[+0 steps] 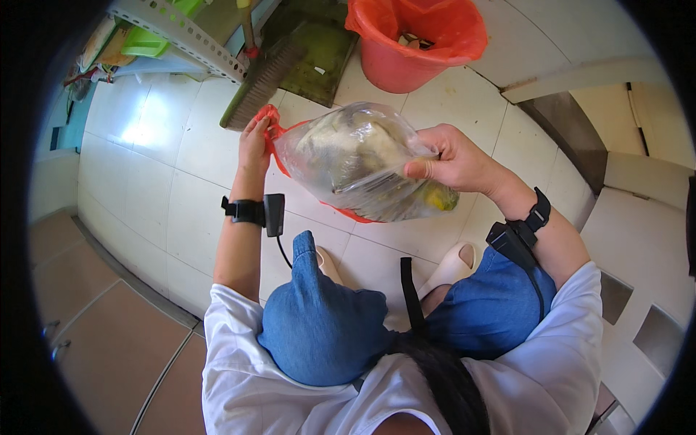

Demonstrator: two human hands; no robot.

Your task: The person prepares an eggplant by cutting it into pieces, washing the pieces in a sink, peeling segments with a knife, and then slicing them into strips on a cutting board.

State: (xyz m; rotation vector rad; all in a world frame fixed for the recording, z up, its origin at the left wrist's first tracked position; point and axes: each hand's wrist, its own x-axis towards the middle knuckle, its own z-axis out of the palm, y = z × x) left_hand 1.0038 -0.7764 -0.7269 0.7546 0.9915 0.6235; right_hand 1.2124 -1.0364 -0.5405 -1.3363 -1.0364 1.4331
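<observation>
A clear plastic bag [353,157] full of pale and greenish scraps, with something yellow-green at its lower right, hangs between my hands above the tiled floor. A red plastic bag [274,130] lies against its left end and shows along its lower edge. My left hand [255,140] grips the bunched red plastic at the left. On the right, my right hand [448,160] pinches the clear bag's gathered plastic between thumb and fingers. What exactly the scraps are cannot be told through the plastic.
Beyond the bags stands a red bucket [389,65] lined with a red bag, some waste inside. A broom head [261,81] and a dark green dustpan [318,60] are left of it. A perforated metal shelf post [185,41] is at upper left, brown cabinet doors [119,348] at lower left.
</observation>
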